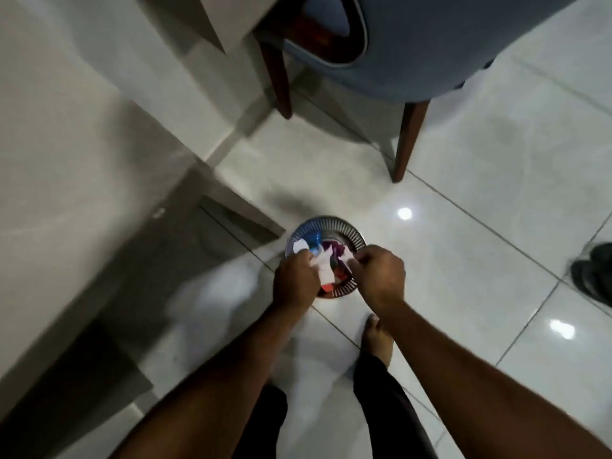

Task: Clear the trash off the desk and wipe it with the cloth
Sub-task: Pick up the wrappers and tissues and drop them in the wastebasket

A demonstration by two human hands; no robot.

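A round metal waste bin (344, 226) with a slatted rim stands on the tiled floor below me. Both my hands are over its mouth. My left hand (294, 283) grips white and blue paper scraps (319, 256) at the bin's left rim. My right hand (381, 276) is closed, pinching a small white scrap at the right rim. Red, purple and white wrappers (331, 279) show between my hands, over the bin's mouth; whether they lie in the bin or hang from my hands I cannot tell. The picture is blurred by motion. No cloth is in view.
The pale desk (66, 144) runs along the left, its edge close to the bin. A blue upholstered chair (430, 51) with dark wooden legs stands behind the bin. Dark shoes (596, 273) lie at the right edge. My bare foot (376, 339) is just below the bin.
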